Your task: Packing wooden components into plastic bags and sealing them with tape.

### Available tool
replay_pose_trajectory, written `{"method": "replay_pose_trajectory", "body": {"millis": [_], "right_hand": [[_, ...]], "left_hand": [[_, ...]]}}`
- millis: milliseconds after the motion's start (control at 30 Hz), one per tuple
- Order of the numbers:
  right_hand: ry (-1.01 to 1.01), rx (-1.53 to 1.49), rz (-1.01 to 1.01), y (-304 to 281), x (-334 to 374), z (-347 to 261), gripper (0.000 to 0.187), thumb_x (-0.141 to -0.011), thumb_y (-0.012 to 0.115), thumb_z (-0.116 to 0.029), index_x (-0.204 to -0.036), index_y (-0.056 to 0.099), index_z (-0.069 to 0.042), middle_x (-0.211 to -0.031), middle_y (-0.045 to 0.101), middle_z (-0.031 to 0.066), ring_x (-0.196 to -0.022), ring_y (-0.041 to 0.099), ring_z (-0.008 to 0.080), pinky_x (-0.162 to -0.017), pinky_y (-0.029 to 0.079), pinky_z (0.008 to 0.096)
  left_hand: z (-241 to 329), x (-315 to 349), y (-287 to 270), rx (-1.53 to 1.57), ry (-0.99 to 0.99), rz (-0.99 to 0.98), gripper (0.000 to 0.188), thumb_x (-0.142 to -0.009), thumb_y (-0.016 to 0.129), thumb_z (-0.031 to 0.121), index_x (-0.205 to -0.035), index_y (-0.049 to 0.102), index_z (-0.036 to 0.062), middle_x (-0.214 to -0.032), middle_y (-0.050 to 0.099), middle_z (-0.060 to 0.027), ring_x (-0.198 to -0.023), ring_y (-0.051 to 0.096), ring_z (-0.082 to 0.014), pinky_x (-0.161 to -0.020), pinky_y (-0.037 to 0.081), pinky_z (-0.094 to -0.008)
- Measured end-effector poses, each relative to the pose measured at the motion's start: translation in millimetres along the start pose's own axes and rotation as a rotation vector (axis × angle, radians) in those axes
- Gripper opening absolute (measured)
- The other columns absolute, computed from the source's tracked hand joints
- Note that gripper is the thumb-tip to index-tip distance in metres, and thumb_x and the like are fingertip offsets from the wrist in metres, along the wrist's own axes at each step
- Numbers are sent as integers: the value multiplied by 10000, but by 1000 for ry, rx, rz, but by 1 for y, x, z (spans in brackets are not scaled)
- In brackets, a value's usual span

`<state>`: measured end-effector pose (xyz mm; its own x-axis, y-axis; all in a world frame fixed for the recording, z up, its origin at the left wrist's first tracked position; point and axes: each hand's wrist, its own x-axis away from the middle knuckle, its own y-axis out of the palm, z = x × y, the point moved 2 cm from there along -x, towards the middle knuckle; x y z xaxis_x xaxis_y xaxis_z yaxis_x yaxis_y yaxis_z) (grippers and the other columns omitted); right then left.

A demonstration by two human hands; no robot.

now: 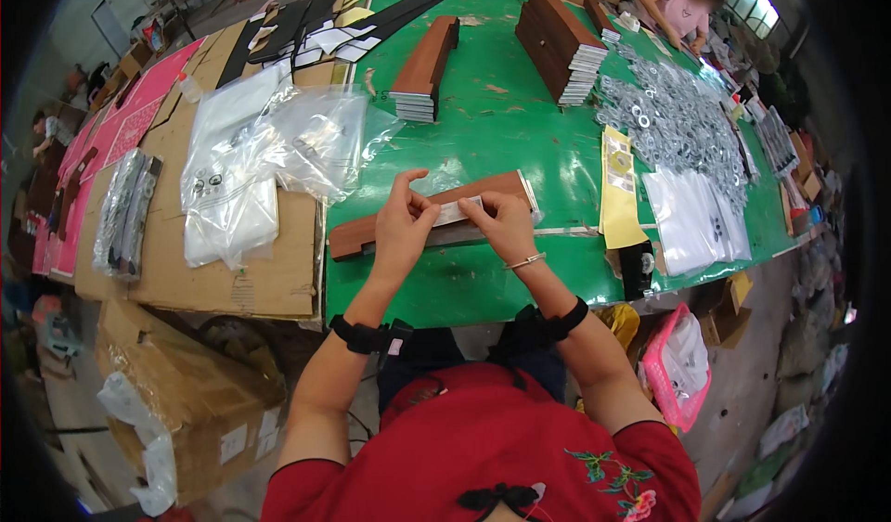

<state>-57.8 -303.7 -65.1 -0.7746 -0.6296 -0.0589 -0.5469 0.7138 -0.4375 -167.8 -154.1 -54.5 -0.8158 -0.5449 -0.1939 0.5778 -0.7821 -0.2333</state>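
Note:
A reddish-brown wood-look plank [501, 191], notched at its left end, lies slantwise in front of me on the green tabletop. Over its middle is a small whitish label [453, 212], held level between my two hands. My left hand [405, 222] pinches its left end with thumb and finger, the other fingers raised. At the label's right end, my right hand [507, 229] pinches it too, thumb tip on top. Whether the label touches the plank I cannot tell. My palms hide part of the plank's near edge.
Stacked planks [422, 67] and a taller stack [561, 44] stand at the back. Clear plastic bags [232, 160] cover cardboard on the left. Rightward lie a yellow label sheet [620, 197], more bags [691, 220] and heaped metal rings [664, 104]. A person [687, 7] works at far right.

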Motion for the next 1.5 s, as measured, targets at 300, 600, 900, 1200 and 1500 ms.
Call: {"method": "replay_pose_trajectory", "body": {"millis": [300,600,900,1200,1500], "right_hand": [[-263,529,340,8,-13,8,275,-758,796,-294,-768,601,-100,-747,579,40,-727,588,247,-684,405,387],[-274,474,110,16,-83,29,247,-790,738,-265,-996,706,-132,-973,677,78,-952,636,287,-821,433,430],[-123,600,-271,31,-117,32,137,-725,785,-228,-764,719,-114,-787,702,83,-804,680,278,-757,505,421],[-299,293,-241,8,-75,-16,146,-842,696,-169,-853,677,-25,-812,702,138,-749,669,307,-704,513,398],[-433,328,-300,4,-64,-58,150,-859,696,-143,-932,696,-12,-868,714,121,-788,687,262,-718,521,370]], "left_hand": [[-20,-8,10,-471,62,79,511,-792,686,63,-1280,558,145,-855,609,-88,-920,608,-304,-757,498,-428],[-59,-48,-70,-608,63,79,466,-832,686,154,-1278,568,87,-1101,611,-154,-1024,590,-367,-878,480,-470],[-78,-73,-119,-1099,91,276,438,-767,788,279,-1139,637,104,-1136,615,-135,-1108,584,-323,-862,486,-456],[-118,-93,-136,-1076,-71,167,282,-794,770,283,-944,673,65,-984,663,-137,-829,666,-350,-716,521,-470],[-105,-109,-219,-1221,-39,769,493,-838,731,414,-1116,619,22,-1173,609,-161,-1092,575,-367,-875,494,-472]]}}
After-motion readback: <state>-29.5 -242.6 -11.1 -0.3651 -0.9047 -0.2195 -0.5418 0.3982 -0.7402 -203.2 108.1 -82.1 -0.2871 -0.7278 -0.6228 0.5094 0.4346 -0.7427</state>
